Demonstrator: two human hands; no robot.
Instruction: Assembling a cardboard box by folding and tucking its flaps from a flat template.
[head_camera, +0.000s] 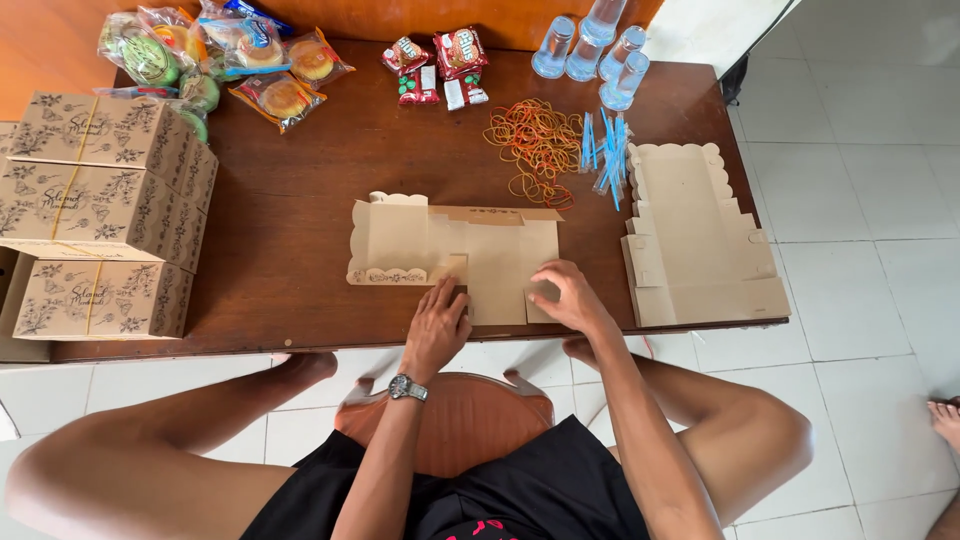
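A flat, partly folded brown cardboard box blank (470, 250) lies on the dark wooden table (300, 200) right in front of me. My left hand (438, 325), with a wristwatch, presses on its near left flap. My right hand (568, 296) pinches the near right flap, fingers bent on the cardboard. One scalloped side panel at the left stands slightly raised.
A stack of unfolded box blanks (695, 235) lies at the right edge. Three assembled, tied boxes (100, 210) are piled at left. Wrapped snacks (230, 55), small red packets (435, 65), rubber bands (530, 140), blue straws (605, 150) and water cups (595, 45) line the far side. Another person's foot (945, 420) shows at right.
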